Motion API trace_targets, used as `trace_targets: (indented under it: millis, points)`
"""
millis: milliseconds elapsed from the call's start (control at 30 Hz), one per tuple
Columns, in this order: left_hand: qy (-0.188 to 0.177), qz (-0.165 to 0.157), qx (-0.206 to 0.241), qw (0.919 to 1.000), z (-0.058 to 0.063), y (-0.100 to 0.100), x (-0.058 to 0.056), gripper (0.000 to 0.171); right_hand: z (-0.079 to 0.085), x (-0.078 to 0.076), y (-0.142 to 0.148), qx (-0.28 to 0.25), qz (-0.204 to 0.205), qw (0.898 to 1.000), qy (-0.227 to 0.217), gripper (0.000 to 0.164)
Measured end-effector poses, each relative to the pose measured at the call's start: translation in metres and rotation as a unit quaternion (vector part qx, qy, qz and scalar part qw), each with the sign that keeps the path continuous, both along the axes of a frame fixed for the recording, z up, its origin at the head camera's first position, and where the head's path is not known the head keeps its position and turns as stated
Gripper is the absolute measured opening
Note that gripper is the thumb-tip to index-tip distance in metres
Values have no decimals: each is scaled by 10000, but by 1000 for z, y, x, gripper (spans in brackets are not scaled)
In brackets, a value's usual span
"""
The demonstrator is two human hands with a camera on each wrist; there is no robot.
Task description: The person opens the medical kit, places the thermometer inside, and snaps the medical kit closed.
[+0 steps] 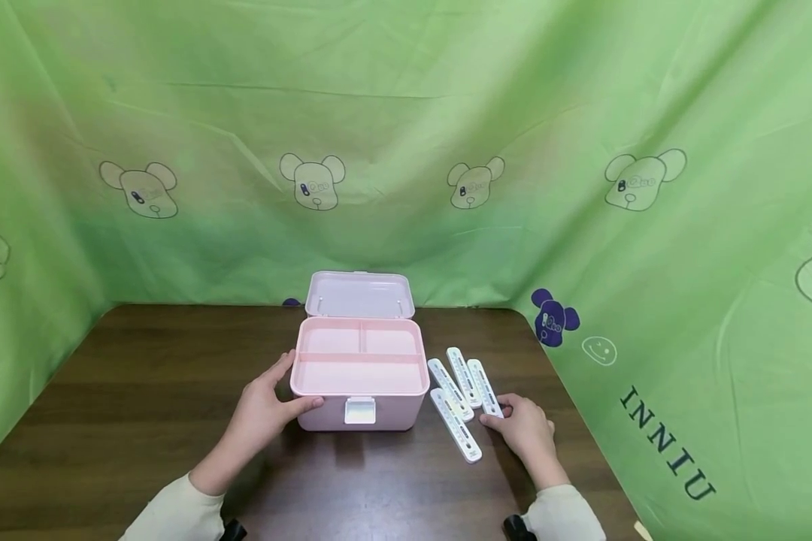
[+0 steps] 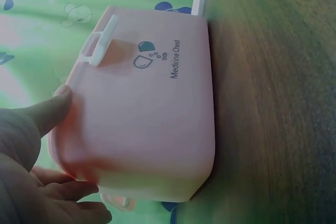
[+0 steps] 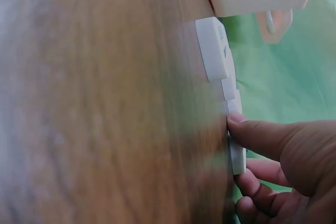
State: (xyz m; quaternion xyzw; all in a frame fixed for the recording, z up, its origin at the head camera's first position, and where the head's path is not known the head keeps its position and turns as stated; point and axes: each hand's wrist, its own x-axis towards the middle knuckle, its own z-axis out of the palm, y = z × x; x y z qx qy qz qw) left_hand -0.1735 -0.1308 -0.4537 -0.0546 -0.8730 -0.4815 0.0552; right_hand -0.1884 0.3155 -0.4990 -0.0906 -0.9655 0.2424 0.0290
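A: What are the two hands doing at the worktop (image 1: 176, 376)?

B: The left hand (image 1: 262, 413) is gripping the front left corner of a pink box (image 1: 395, 415), its thumb lying on the front near the rim and its fingers reaching along the side. Thumb and fingers are standing wide apart, spanning the corner. The right hand (image 1: 528, 432) is pinching the near end of a slim white stick (image 1: 483, 385), with little more than the stick's width standing between thumb and fingers.

A: Where is that stick sitting?

B: It is sitting just to the right of the box, as the rightmost of four. The three other white sticks (image 1: 455, 424) are lying close by on the worktop. Whether the pinched stick's near end is touching the wood, one cannot tell.

A: And the box?

B: It is standing upright, its lid (image 1: 360, 295) leaning open at the back. A white latch (image 1: 360, 411) is hanging at the front, and three compartments are showing inside. In the left wrist view, the front is bearing the words "Medicine Chest" (image 2: 175, 59). Behind everything, a green cloth (image 1: 406, 90) printed with bear heads is hanging.
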Motion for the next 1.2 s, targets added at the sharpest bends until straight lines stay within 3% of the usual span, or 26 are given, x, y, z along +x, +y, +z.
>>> trace_targets:
  millis: [267,533,667,867,1033,1200]
  points:
    - [-146,11,6,9999,4,-3,-1,101,4,-5,8,-369,-451,9982,172,40]
    - [-213,32,-21,9998,10,-7,-3,95,18,-12,22,-514,-610,9955,506,43]
    - [-198,-68,11,9998,10,-8,-5,94,29,-18,29,-728,-392,9935,782,41]
    - [-263,-150,-63,9995,9,-10,-6,93,43,-34,37,-1055,248,9867,1208,39]
    - [-304,-251,-71,9992,9,-12,-5,93,57,-46,40,-943,804,9827,1373,39]
    - [-306,-301,-21,9991,10,-14,-4,92,81,-55,33,-762,1291,9802,1297,40]
